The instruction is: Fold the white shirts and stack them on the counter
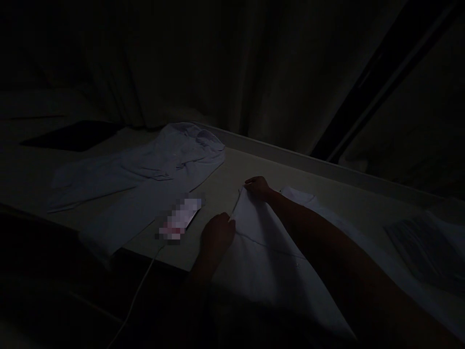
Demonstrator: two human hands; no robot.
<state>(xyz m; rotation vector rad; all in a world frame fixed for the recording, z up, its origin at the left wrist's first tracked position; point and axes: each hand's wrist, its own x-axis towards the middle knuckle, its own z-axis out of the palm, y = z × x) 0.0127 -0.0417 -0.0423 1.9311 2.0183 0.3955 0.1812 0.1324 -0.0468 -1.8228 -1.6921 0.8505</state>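
Dimly: two hands [218,232] [258,186] | pinch white cloth [269,257] | one shirt [156,165]

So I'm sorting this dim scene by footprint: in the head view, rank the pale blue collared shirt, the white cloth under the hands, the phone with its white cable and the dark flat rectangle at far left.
1-2. white cloth and pale blue collared shirt: alike; the cloth lies nearer, so unsure.
3. dark flat rectangle.
4. phone.

A plain white cloth [269,252] is lying beside a pale blue shirt [160,169] on a dim, greyish tabletop [225,189]
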